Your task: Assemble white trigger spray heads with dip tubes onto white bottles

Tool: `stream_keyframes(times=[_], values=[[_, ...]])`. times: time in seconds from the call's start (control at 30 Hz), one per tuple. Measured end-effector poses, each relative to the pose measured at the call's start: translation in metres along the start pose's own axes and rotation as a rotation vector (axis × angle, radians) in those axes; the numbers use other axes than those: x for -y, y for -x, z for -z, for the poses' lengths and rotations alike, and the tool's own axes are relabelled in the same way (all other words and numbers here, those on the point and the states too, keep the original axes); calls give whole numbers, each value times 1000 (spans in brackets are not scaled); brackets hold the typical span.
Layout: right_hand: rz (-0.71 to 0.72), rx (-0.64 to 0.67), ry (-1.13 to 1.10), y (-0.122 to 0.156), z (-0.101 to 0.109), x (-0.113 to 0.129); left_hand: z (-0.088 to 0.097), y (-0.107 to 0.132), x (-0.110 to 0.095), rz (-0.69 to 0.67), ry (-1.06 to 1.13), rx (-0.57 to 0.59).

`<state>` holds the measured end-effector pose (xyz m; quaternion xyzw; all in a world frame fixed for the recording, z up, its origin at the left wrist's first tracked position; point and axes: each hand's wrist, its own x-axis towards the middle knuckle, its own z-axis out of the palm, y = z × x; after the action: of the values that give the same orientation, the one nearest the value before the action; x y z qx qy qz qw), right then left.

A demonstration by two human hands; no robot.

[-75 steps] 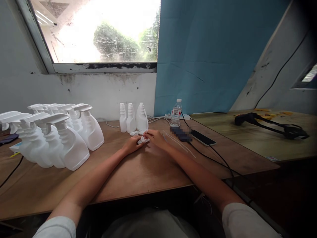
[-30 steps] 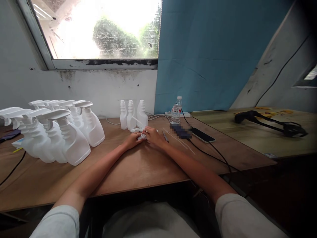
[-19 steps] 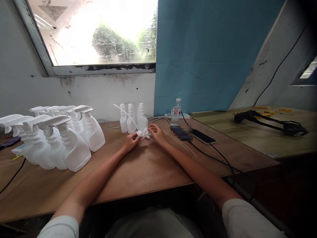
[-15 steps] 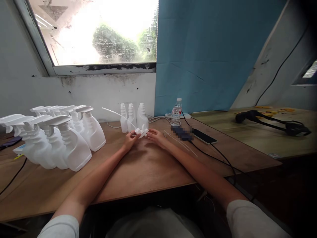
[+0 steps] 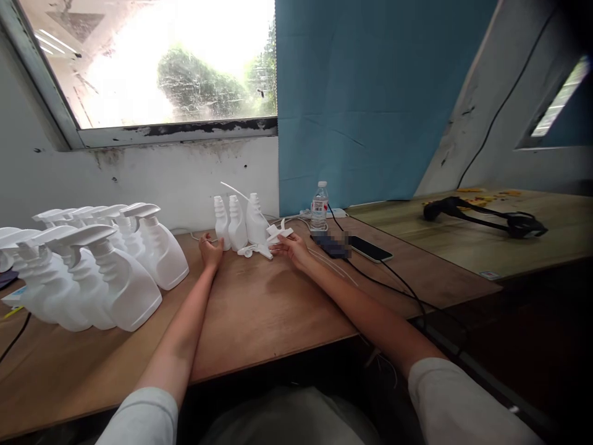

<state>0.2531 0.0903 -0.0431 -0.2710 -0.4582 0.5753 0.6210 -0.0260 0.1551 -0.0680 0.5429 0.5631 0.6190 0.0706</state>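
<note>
My right hand [image 5: 293, 248] grips a white trigger spray head [image 5: 278, 233], its thin dip tube [image 5: 238, 193] slanting up to the left, past a bottle. My left hand [image 5: 212, 253] is at the base of the leftmost open-necked white bottle [image 5: 221, 219], fingers apart; whether it touches the bottle is unclear. Beside that one stand a second white bottle [image 5: 237, 224] and a third [image 5: 254, 216], both upright. White spray-head parts [image 5: 257, 250] lie on the table between my hands.
Several white spray bottles [image 5: 132, 290] with heads fitted stand at the left. On the right are a water bottle [image 5: 319, 207], a phone [image 5: 370, 248], loose thin tubes [image 5: 336, 267] and black cables [image 5: 393, 287]. A black strap-like device [image 5: 486, 219] lies on the neighbouring table [image 5: 445, 259].
My left hand has let go of the spray head and moved left to the leftmost bottle. The spray head stays in my right hand, its tube now steeper. The view has shifted right.
</note>
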Motion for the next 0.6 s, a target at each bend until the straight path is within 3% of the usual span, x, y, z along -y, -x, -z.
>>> stream_keyframes(times=[0.2, 0.33, 0.47, 0.6], values=[[122, -110, 74, -2, 3, 9, -10, -9, 13, 60, -97, 152], [243, -138, 73, -3, 4, 24, 4, -7, 20, 89, -129, 75], [327, -38, 74, -1, 6, 37, 18, -8, 26, 130, -145, -22], [321, 17, 120, 1, 8, 41, 20, -9, 29, 154, -152, -78]])
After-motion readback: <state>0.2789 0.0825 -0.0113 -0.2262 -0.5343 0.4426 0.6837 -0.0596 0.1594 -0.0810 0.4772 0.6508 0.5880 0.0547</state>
